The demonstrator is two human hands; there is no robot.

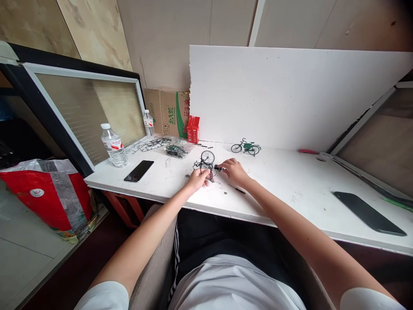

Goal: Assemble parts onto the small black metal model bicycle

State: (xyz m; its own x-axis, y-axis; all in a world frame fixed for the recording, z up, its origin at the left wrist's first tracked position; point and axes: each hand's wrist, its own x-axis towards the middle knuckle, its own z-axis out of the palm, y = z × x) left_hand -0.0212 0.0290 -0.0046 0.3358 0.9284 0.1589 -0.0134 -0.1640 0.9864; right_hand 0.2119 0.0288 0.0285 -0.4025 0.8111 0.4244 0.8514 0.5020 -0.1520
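Observation:
My left hand is closed around a black model bicycle, tipped so that one spoked wheel points up and away from me. Just to its right, my right hand pinches a small dark part close to the bicycle; what kind of part it is I cannot make out. On the tabletop below the hands lie a tiny round metal piece and a thin black rod. Behind my right hand stands a green model bicycle, upright on its wheels.
On the white table, a phone, a water bottle and a clear bag of green parts sit to the left. A red box stands by a cardboard carton. A black phone-like slab lies at right.

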